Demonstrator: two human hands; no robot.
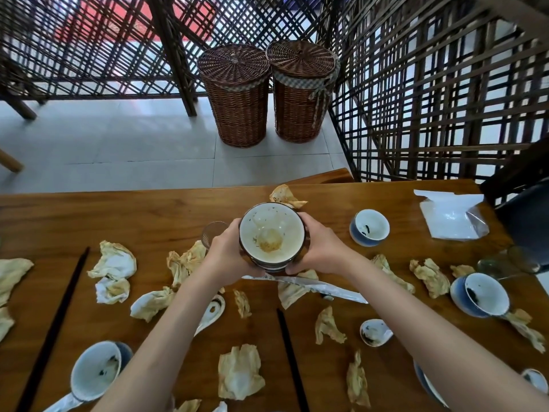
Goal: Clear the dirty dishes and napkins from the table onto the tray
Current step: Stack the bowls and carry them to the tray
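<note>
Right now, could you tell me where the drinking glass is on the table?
In the head view, the drinking glass lies on its side left of centre, just beyond the left hand that holds the stacked bowls.

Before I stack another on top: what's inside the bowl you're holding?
The bowl, gripped by left hand and right hand, holds yellowish residue and dark flecks. More bowl rims show beneath; their insides are covered.

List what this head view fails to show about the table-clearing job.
- Tray: nowhere in the head view.
- Stacked bowls: the count beneath the top one is hidden by the left hand and right hand.
- Glass: partly behind the left hand.
- Blue-rimmed plate: covered by the right forearm and cut off by the bottom edge.
</note>
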